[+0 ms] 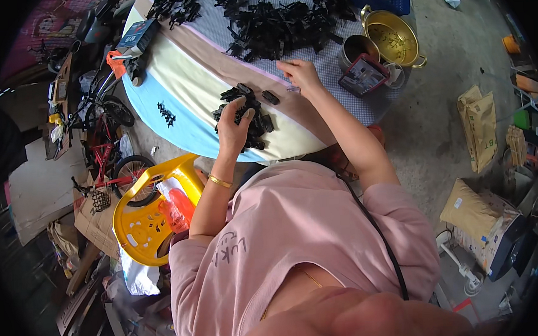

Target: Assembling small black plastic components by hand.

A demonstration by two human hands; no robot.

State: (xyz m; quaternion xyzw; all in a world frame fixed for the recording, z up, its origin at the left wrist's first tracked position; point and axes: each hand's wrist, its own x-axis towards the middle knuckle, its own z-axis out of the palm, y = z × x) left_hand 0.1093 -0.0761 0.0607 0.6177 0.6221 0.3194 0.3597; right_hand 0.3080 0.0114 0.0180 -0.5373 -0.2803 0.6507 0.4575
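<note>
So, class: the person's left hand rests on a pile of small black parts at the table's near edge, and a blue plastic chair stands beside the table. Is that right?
One detail is wrong: the plastic chair beside the table is yellow, not blue. The head view shows it. The rest holds: the left hand rests on the pile of small black parts at the table's near edge.

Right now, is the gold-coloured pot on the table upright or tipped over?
Upright. The gold pot stands on the table with its open mouth facing up, so its inside shows, with a few small dark bits at the bottom.
</note>
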